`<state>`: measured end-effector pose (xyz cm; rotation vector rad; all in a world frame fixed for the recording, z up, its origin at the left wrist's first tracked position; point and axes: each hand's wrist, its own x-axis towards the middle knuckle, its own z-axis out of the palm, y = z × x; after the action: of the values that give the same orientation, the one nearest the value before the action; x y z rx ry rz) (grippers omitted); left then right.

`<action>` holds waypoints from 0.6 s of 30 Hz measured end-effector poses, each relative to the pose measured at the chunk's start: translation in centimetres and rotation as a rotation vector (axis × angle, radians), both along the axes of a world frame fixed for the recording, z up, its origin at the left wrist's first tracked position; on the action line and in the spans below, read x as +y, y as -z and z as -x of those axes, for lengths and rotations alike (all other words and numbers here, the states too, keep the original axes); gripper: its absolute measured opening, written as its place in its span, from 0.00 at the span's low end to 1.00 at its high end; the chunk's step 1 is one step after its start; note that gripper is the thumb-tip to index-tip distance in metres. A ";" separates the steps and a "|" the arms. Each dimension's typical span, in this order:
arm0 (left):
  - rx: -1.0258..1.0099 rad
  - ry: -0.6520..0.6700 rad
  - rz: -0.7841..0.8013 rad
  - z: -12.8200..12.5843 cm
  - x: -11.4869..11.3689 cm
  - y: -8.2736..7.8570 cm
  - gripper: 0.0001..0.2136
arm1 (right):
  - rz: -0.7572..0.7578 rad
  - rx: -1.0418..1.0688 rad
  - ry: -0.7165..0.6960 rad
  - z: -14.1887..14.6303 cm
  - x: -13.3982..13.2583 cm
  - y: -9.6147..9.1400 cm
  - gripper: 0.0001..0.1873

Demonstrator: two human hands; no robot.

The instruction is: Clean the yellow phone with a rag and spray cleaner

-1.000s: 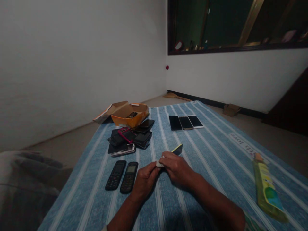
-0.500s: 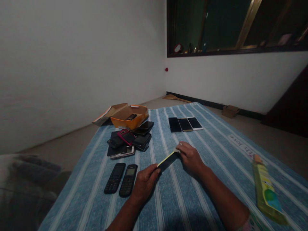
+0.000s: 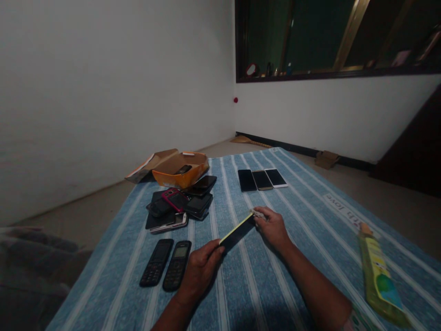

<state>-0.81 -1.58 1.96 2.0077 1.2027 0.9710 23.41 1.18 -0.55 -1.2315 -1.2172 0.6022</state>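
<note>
My left hand (image 3: pixel 201 271) grips the near end of a dark smartphone (image 3: pixel 237 232) with a yellow edge, held tilted above the striped blue cloth (image 3: pixel 296 216). My right hand (image 3: pixel 274 227) is at the phone's far end, pinching a small pale cloth or wipe (image 3: pixel 258 214) against it. Two black keypad phones (image 3: pixel 167 264) lie side by side just left of my left hand.
A heap of several phones (image 3: pixel 179 204) lies beyond the keypad phones, with an open orange box (image 3: pixel 179 168) behind it holding one phone. Three smartphones (image 3: pixel 262 179) lie in a row farther back. A yellow-green bottle (image 3: pixel 379 276) lies at the right.
My right hand slid with the wipe from the phone's near end to its far end. The phone now stretches between both hands. The camera shifted slightly.
</note>
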 end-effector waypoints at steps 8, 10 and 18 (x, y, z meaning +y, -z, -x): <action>0.001 0.007 -0.018 0.0 0.0 0.1 0.12 | 0.058 0.026 0.106 -1.0 0.4 0.8 0.13; -0.005 0.017 -0.008 0.0 0.0 0.2 0.12 | -0.002 -0.002 0.156 -1.1 0.3 0.2 0.12; -0.029 0.010 -0.037 0.0 0.0 0.3 0.11 | -0.502 -0.607 -0.043 2.9 -1.7 -1.9 0.16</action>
<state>-0.76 -1.56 1.62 2.0198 1.1667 1.0211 20.46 -0.51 1.39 -0.9775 -1.7685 -0.0788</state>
